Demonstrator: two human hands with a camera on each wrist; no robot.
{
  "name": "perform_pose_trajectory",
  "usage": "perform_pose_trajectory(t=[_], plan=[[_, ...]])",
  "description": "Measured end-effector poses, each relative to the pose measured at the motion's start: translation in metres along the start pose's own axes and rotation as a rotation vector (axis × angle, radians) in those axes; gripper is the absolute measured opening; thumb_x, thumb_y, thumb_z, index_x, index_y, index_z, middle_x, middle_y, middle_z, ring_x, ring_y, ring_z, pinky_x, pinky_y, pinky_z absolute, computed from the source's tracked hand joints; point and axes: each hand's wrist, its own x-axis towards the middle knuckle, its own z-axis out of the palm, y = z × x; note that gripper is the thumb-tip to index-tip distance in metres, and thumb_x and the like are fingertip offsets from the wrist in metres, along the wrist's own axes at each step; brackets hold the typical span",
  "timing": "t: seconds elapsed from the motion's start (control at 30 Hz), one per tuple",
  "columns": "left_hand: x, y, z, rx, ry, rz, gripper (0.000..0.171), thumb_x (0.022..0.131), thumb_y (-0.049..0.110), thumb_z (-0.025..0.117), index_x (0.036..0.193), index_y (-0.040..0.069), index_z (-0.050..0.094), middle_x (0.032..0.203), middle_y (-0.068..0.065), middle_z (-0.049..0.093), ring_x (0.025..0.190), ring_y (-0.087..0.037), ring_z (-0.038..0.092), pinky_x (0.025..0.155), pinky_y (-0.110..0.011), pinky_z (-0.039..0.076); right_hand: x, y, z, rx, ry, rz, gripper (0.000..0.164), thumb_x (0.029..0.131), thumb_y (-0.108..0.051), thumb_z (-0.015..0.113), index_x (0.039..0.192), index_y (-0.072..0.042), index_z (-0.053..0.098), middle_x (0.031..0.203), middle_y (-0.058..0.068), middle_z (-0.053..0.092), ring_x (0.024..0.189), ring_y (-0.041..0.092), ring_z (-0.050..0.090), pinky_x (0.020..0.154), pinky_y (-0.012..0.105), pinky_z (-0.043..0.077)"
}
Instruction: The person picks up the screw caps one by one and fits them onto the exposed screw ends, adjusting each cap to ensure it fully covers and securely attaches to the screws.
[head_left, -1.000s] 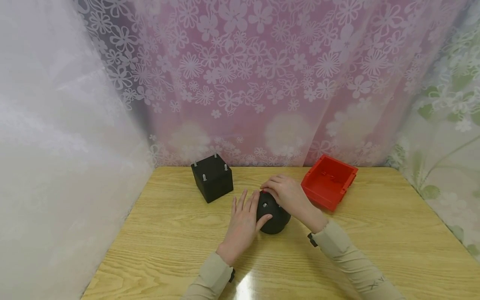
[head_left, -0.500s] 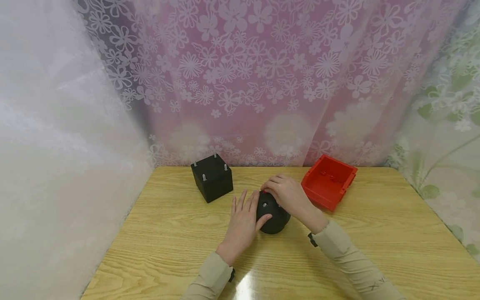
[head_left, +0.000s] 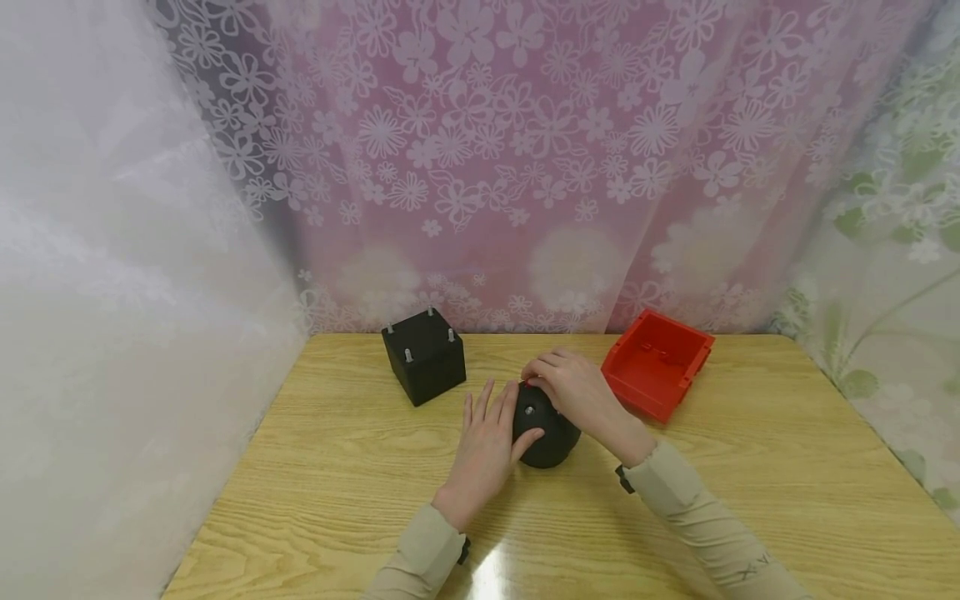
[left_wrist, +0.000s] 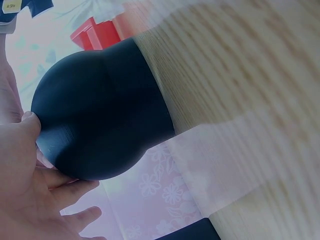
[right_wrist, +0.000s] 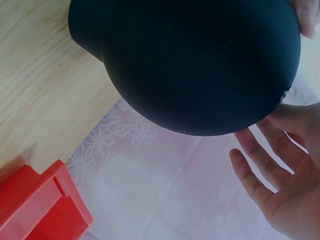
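A black ball-shaped body [head_left: 551,442] on a short round base stands on the wooden table; a silver piece [head_left: 529,410] sits in a hole in it. My left hand [head_left: 483,446] rests against its left side, fingers fairly straight and spread, thumb across the near face. In the left wrist view, that thumb and fingers touch the rounded black body [left_wrist: 100,110]. At the top, my right hand [head_left: 577,392] pinches a small red piece [head_left: 527,382], mostly hidden by the fingers. The right wrist view shows my right hand [right_wrist: 295,175] at the rounded edge, its fingertips partly hidden.
A black block [head_left: 426,358] with several upright silver pegs stands at the back left. An open red bin [head_left: 660,367] lies behind my right forearm, close to it. Floral curtains [head_left: 480,167] hang behind the table [head_left: 322,467] and at its sides.
Both hands stay in place on the black body. A small yellowish tip beside the red piece, seen a second ago, no longer shows. The right fingers shift very slightly.
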Motion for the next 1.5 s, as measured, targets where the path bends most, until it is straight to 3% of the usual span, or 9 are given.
perform_pose_trajectory(t=[0.5, 0.83, 1.17, 1.5], plan=[[0.000, 0.000, 0.000, -0.008, 0.006, 0.006, 0.076, 0.102, 0.054, 0.050, 0.158, 0.005, 0.034, 0.155, -0.011, 0.046, 0.152, -0.035, 0.027, 0.120, -0.063, 0.023, -0.002, -0.002, -0.004, -0.007, -0.033, 0.030, 0.015, 0.091, -0.010, 0.077, 0.106, -0.012, 0.077, 0.103, 0.003, 0.075, 0.095, 0.023, 0.068, 0.084, 0.040, 0.060], [0.000, 0.000, 0.001, -0.009, 0.023, 0.017, 0.076, 0.102, 0.054, 0.050, 0.158, 0.005, 0.035, 0.155, -0.011, 0.047, 0.151, -0.036, 0.029, 0.120, -0.062, 0.023, -0.004, 0.003, -0.007, -0.024, 0.163, -0.047, 0.017, 0.085, -0.013, 0.083, 0.101, -0.011, 0.076, 0.097, 0.004, 0.074, 0.087, 0.022, 0.070, 0.078, 0.038, 0.061], [0.000, 0.000, 0.002, -0.001, 0.037, 0.019, 0.075, 0.101, 0.054, 0.052, 0.157, 0.005, 0.036, 0.154, -0.011, 0.048, 0.150, -0.036, 0.031, 0.119, -0.063, 0.025, -0.009, 0.014, -0.016, -0.071, 0.211, -0.054, 0.020, 0.084, -0.015, 0.083, 0.102, -0.010, 0.076, 0.095, 0.005, 0.074, 0.084, 0.022, 0.070, 0.074, 0.038, 0.062], [0.000, 0.000, 0.001, -0.014, 0.008, -0.001, 0.077, 0.101, 0.055, 0.050, 0.158, 0.006, 0.033, 0.156, -0.011, 0.045, 0.152, -0.034, 0.026, 0.120, -0.062, 0.022, -0.011, 0.050, -0.033, -0.156, 0.287, 0.002, 0.020, 0.085, -0.012, 0.082, 0.103, -0.008, 0.074, 0.094, 0.008, 0.072, 0.080, 0.027, 0.066, 0.069, 0.041, 0.061]])
